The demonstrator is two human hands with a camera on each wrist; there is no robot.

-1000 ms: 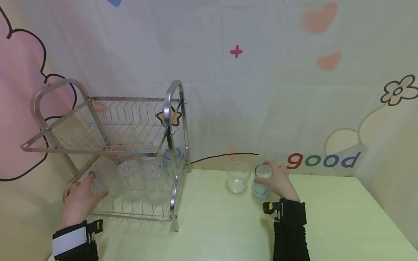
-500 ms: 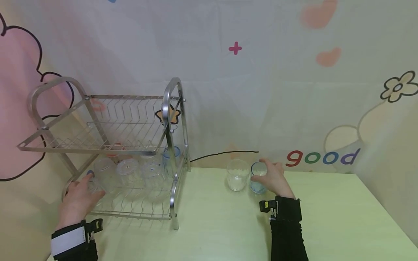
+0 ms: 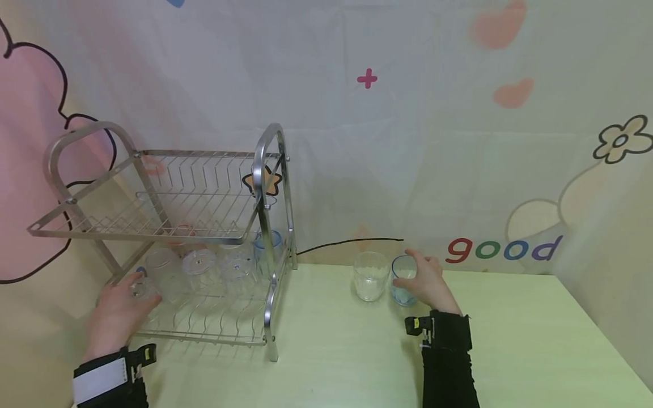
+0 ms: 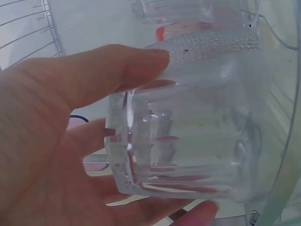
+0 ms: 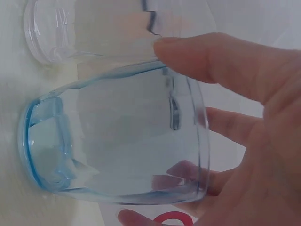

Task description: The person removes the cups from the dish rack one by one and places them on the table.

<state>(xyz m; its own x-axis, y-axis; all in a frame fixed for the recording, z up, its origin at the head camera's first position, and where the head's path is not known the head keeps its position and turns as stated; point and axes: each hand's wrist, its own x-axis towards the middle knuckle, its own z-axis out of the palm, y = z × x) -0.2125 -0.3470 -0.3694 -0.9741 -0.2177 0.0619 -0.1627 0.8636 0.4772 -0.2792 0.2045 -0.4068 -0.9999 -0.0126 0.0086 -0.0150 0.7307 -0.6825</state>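
Blue glass [image 5: 117, 136] upright, mouth up

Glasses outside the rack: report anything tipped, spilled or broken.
Nothing stands out. The blue-tinted glass gripped by the right hand and the clear glass beside it look upright, and no spill or crack is visible.

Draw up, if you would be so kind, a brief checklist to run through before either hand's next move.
1. Right hand holding the blue-tinted glass: ok, thumb and fingers on opposite sides.
2. Blue-tinted glass upright: ok, base down on the table.
3. Room on that glass's left: not ok, a clear glass stands close.
4. Left hand holding the upside-down tumbler: ok, thumb and fingers around it.
5. Tumbler free of the textured glass: cannot tell.
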